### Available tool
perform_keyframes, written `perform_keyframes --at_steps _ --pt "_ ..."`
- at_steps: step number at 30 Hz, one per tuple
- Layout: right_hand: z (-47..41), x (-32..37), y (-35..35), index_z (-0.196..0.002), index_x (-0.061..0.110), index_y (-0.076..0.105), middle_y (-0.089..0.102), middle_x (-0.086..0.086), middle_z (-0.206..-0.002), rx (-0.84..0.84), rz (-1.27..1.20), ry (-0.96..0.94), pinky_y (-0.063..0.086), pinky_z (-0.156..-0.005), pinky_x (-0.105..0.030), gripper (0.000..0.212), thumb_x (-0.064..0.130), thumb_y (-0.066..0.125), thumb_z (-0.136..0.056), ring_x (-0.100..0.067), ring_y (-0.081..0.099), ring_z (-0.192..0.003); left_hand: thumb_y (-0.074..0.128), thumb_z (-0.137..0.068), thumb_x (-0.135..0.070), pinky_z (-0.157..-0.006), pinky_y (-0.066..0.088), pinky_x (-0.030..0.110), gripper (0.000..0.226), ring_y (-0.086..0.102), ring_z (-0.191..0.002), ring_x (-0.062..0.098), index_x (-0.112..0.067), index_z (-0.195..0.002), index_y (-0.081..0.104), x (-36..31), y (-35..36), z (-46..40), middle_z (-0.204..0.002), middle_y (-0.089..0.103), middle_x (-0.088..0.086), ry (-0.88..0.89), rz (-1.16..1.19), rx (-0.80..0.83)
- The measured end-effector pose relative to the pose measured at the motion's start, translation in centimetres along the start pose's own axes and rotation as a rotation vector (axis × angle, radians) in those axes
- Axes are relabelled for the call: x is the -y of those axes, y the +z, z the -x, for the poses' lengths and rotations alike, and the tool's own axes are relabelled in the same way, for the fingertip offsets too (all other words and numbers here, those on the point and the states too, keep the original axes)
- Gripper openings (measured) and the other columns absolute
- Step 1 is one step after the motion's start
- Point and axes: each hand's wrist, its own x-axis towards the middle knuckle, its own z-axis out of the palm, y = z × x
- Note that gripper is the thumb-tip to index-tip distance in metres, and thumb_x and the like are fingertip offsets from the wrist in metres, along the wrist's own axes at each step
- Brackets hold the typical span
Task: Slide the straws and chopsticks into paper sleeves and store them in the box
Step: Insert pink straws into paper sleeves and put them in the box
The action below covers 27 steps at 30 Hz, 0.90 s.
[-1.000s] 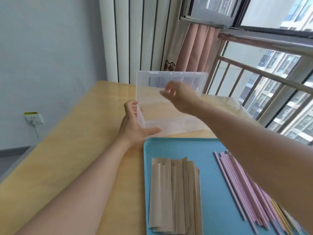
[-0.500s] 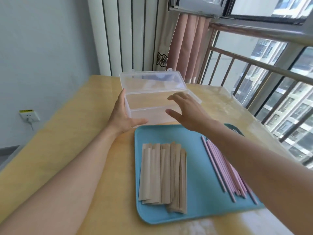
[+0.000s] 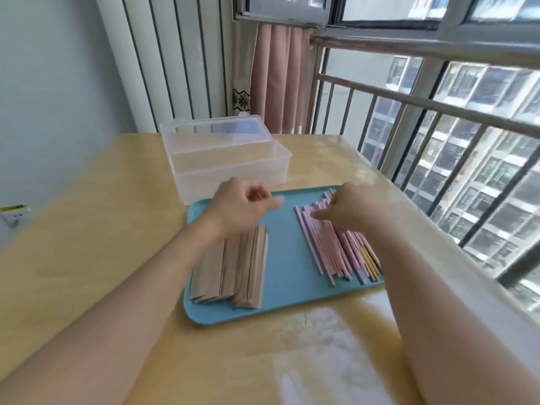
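Note:
A clear plastic box [image 3: 233,173] stands on the table with its lid tipped back, nothing in it. In front of it lies a blue tray [image 3: 287,258]. Brown paper sleeves [image 3: 233,270] are stacked on the tray's left half. Pink straws [image 3: 324,247] lie in a bundle on its right half, with a few yellowish chopsticks [image 3: 369,258] at their right edge. My left hand [image 3: 242,210] hovers over the far end of the sleeves, fingers loosely curled, holding nothing. My right hand [image 3: 347,207] reaches down onto the far ends of the straws, fingertips touching them.
The wooden table [image 3: 87,258] runs up to a window railing [image 3: 438,112] on the right and a radiator [image 3: 175,68] at the back. A wall socket [image 3: 14,214] sits at the left. A pink curtain [image 3: 280,77] hangs behind the box.
Both hands have left the box and come back toward the tray. The left hand now hovers over the sleeves and the right hand has dropped onto the straws. The box stays open.

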Motion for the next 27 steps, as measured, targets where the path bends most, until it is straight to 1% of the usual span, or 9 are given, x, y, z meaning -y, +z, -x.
perform_keyframes --at_steps 1,3,7,11,14,17,23,25,27 --pt "0.3 -0.3 0.7 -0.060 0.010 0.049 0.048 -0.003 -0.053 -0.022 -0.016 -0.003 0.029 -0.045 -0.026 0.050 0.047 0.078 -0.079 -0.016 0.042 -0.047 0.081 -0.076 -0.043 -0.061 0.050 0.028 0.025 0.054 -0.055 0.006 -0.021 -0.071 0.069 -0.1 1.0 0.7 -0.064 0.067 -0.003 0.031 -0.091 0.048" --pt "0.3 -0.5 1.4 -0.055 0.013 0.038 0.039 -0.004 -0.049 -0.037 -0.081 -0.024 0.031 -0.046 -0.027 0.055 0.038 0.083 -0.075 -0.019 0.036 -0.045 0.082 -0.076 -0.042 -0.059 0.045 0.023 0.024 0.054 -0.054 0.004 -0.023 -0.071 0.067 0.0 1.2 1.6 -0.061 0.064 -0.005 0.086 -0.236 0.010" --pt "0.2 -0.3 0.8 -0.060 0.008 0.051 0.056 -0.005 -0.054 0.014 -0.093 -0.055 0.052 -0.052 -0.035 0.044 0.033 0.086 -0.072 -0.019 0.050 -0.046 0.079 -0.072 -0.052 -0.060 0.048 0.028 0.039 0.054 -0.057 0.009 -0.021 -0.062 0.060 0.6 -0.4 2.6 -0.056 0.057 -0.009 0.087 -0.434 -0.106" --pt "0.2 -0.1 1.9 -0.054 0.010 0.052 0.053 -0.008 -0.050 0.048 -0.062 -0.053 0.047 -0.047 -0.028 0.037 0.022 0.077 -0.077 -0.022 0.050 -0.044 0.073 -0.061 -0.070 -0.056 0.046 0.029 0.058 0.056 -0.057 0.015 -0.016 -0.058 0.053 1.4 0.3 3.5 -0.054 0.057 -0.007 0.027 -0.564 -0.046" --pt "0.1 -0.3 1.9 -0.057 0.007 0.058 0.059 -0.008 -0.049 0.049 -0.096 -0.045 0.053 -0.053 -0.030 0.036 0.027 0.081 -0.076 -0.021 0.056 -0.045 0.070 -0.057 -0.074 -0.056 0.046 0.030 0.064 0.056 -0.058 0.017 -0.013 -0.057 0.053 1.5 1.0 3.6 -0.055 0.059 -0.006 -0.017 -0.625 0.026" --pt "0.6 0.0 1.7 -0.061 0.006 0.060 0.057 -0.007 -0.052 0.075 -0.132 -0.052 0.048 -0.051 -0.031 0.041 0.034 0.087 -0.073 -0.021 0.053 -0.048 0.071 -0.065 -0.062 -0.053 0.041 0.029 0.055 0.053 -0.056 0.018 -0.014 -0.052 0.049 1.4 1.2 3.3 -0.050 0.052 -0.006 -0.024 -0.614 0.086" --pt "1.1 0.2 1.9 -0.072 -0.004 0.070 0.058 -0.013 -0.060 0.090 -0.302 0.000 0.044 -0.054 -0.033 0.030 0.023 0.082 -0.076 -0.023 0.050 -0.054 0.074 -0.080 -0.048 -0.055 0.038 0.028 0.048 0.045 -0.056 0.017 -0.014 -0.055 0.051 1.6 0.5 3.2 -0.054 0.048 -0.004 -0.004 -0.448 0.185" --pt "1.3 0.0 1.6 -0.072 -0.007 0.069 0.057 -0.011 -0.057 0.043 -0.510 0.023 0.041 -0.049 -0.030 0.028 0.019 0.075 -0.081 -0.021 0.048 -0.049 0.073 -0.082 -0.048 -0.054 0.038 0.026 0.044 0.046 -0.053 0.011 -0.013 -0.059 0.058 1.0 -0.7 3.1 -0.055 0.052 -0.006 -0.014 -0.357 0.091" --pt "1.8 0.4 1.0 -0.081 -0.007 0.071 0.056 -0.008 -0.058 0.015 -0.758 0.020 0.037 -0.044 -0.026 0.023 0.015 0.067 -0.087 -0.015 0.045 -0.045 0.071 -0.086 -0.047 -0.054 0.037 0.025 0.042 0.046 -0.052 0.007 -0.015 -0.062 0.058 0.5 -2.8 3.1 -0.056 0.052 -0.009 -0.044 -0.241 -0.106"
